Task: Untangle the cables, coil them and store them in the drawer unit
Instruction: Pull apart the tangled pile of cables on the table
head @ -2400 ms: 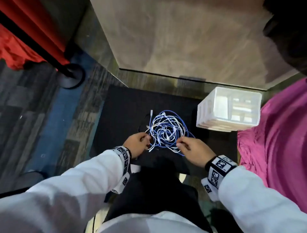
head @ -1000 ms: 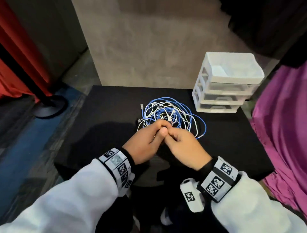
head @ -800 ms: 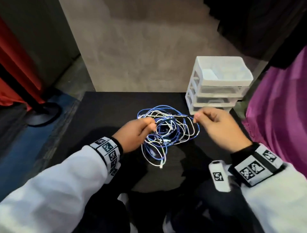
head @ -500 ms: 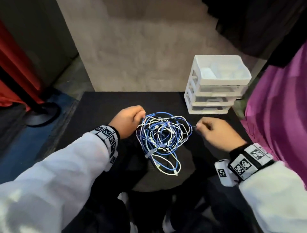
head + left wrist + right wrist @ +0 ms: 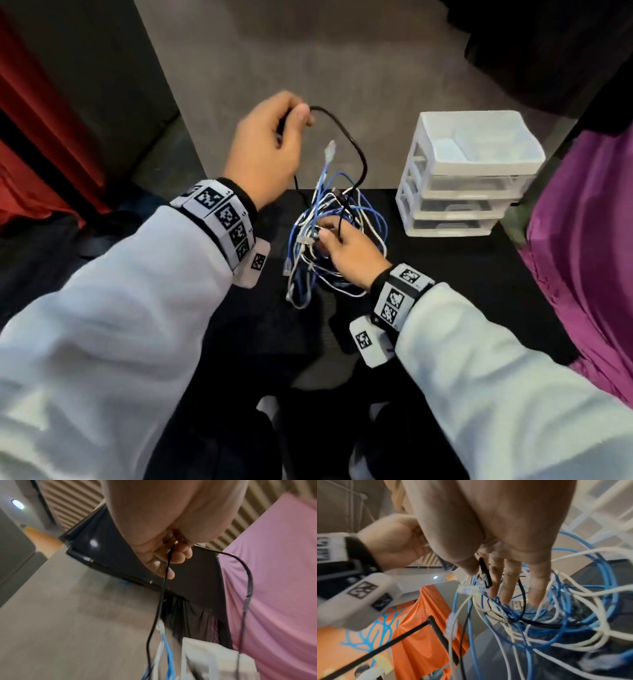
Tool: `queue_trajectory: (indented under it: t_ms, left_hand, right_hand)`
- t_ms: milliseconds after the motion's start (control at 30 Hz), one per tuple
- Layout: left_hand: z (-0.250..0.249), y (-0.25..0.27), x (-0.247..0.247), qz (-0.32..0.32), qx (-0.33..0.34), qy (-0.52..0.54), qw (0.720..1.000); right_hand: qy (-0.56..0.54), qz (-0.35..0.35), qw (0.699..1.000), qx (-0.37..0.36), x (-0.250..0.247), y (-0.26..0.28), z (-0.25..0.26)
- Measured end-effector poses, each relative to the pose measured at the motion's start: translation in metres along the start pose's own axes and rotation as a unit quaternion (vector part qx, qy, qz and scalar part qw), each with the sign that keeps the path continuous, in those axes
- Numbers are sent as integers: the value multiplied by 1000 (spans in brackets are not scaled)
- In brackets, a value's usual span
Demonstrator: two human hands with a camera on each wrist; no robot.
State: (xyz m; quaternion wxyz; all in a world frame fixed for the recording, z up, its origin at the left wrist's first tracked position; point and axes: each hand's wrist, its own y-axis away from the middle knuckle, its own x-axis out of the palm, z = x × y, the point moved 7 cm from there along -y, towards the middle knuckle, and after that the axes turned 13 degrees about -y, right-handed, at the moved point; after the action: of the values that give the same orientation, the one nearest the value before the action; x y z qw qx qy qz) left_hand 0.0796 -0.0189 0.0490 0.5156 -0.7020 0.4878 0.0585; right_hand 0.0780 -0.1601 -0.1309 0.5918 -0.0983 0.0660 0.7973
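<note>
Fingers of left hand [image 5: 265, 150] pinched black cable [image 5: 354, 150] at 11 o'clock; right hand [image 5: 349, 253] fingers, partly hidden, gripped cable tangle [image 5: 368, 222] centrally; drawer unit [image 5: 469, 174] at 2 o'clock

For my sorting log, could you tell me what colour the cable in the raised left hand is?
Black. The left hand grips the black cable, clearest in the head view.

We saw the drawer unit [image 5: 466, 174] blocking the bench's [image 5: 479, 274] far right corner; bare bench lay between it and the cable tangle [image 5: 329, 240].
</note>
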Motion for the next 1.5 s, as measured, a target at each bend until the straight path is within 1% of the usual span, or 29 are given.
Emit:
queue_trajectory:
  t_ms: [67,133,167,233,333,367,400,467,500,533,567,633,667,700,800,867,933,1000,1100,1200,1267,1333,1367,1400,1467,1500]
  left_hand:
    - [-15,-6,-10,-17,30,16,999]
    - [-22,0,-5,1,41,19,999]
    - [-19,6,4,22,37,19,999]
    - [-7,26,26,82,25,8,996]
    - [17,61,59,169,-7,-10,986]
    - [25,72,69,189,-25,-17,981]
    - [31,81,78,206,-40,-25,977]
    - [38,93,95,229,-51,-34,972]
    - [37,97,102,237,-47,-33,970]
    - [32,99,108,242,-37,-29,969]
    - [25,100,112,244,-22,-25,969]
    - [14,101,117,244,-2,-23,969]
    - [13,102,118,247,-4,-22,969]
    - [17,105,119,254,-12,-24,967]
    - [51,117,117,302,-19,-92,949]
    - [83,128,108,321,-14,-131,938]
    - [108,132,96,305,-4,-141,942]
    - [124,131,88,273,1,-136,952]
    - [135,125,85,246,-8,-135,960]
    - [130,119,84,223,-41,-132,965]
    - [118,116,81,209,-45,-126,969]
    - [103,115,80,203,-25,-118,972]
    - [95,114,80,205,-12,-116,972]
    - [86,113,83,213,1,-117,970]
    - [70,113,91,235,32,-131,963]
    - [62,114,96,245,47,-136,959]
  right_hand:
    - [-39,-2,999,15,-1,-11,7]
    - [-97,7,993,62,-1,-11,8]
    - [-110,13,990,92,-1,-8,2]
    - [-81,19,986,145,-4,1,-21]
    - [-36,-30,982,181,-26,15,-59]
    - [-35,-65,983,168,-38,19,-64]
    - [-25,-111,985,131,-51,22,-63]
    - [37,-170,985,5,-70,29,-41]
    - [79,-174,980,-54,-74,32,-25]
    - [112,-153,977,-99,-72,34,-10]
    - [130,-112,978,-122,-65,34,3]
    - [154,-30,981,-118,-54,31,16]
    - [170,-15,979,-108,-55,28,19]
    - [192,-17,976,-104,-62,26,23]
    - [272,-59,953,-121,-102,20,47]
    - [281,-108,944,-135,-145,17,64]
    - [291,-162,933,-136,-189,16,73]
    - [297,-214,921,-133,-225,17,76]
    - [295,-250,914,-124,-247,17,64]
    - [272,-251,925,-86,-244,16,36]
    - [316,-217,922,-59,-226,16,21]
    - [378,-172,910,-21,-196,17,14]
    - [387,-154,909,-26,-175,20,19]
    - [385,-126,913,-53,-149,23,28]
    - [359,-28,927,-104,-89,27,42]
    - [350,22,930,-107,-62,26,41]
